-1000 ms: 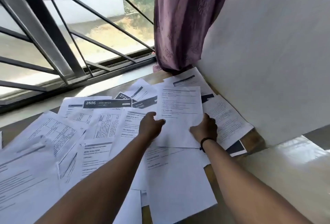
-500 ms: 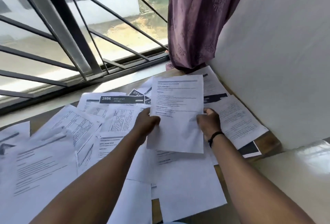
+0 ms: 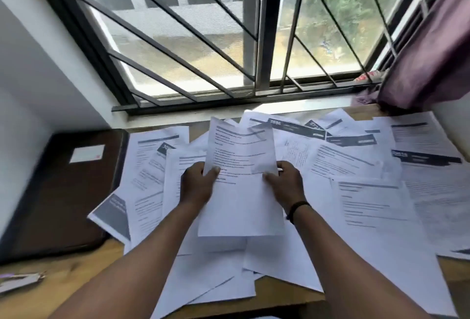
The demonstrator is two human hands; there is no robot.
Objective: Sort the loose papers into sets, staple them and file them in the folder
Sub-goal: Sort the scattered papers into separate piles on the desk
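Observation:
Both hands hold one printed sheet [image 3: 241, 166] upright above the table's middle. My left hand [image 3: 197, 183] pinches its left edge, thumb on the front. My right hand [image 3: 286, 183], with a black band on the wrist, pinches its right edge. Several loose papers [image 3: 368, 191] lie spread and overlapping across the wooden table [image 3: 76, 265] beneath. A dark brown folder [image 3: 58, 191] with a white label lies shut at the left. A stapler [image 3: 20, 281] lies at the front left edge, partly cut off.
A barred window [image 3: 229, 51] and its sill run along the table's far side. A purple curtain [image 3: 429, 51] hangs at the far right. White walls close in the left and right sides.
The sheet has been lifted off the pile and carried left to the table's middle. My view has swung left, bringing the folder and stapler into sight.

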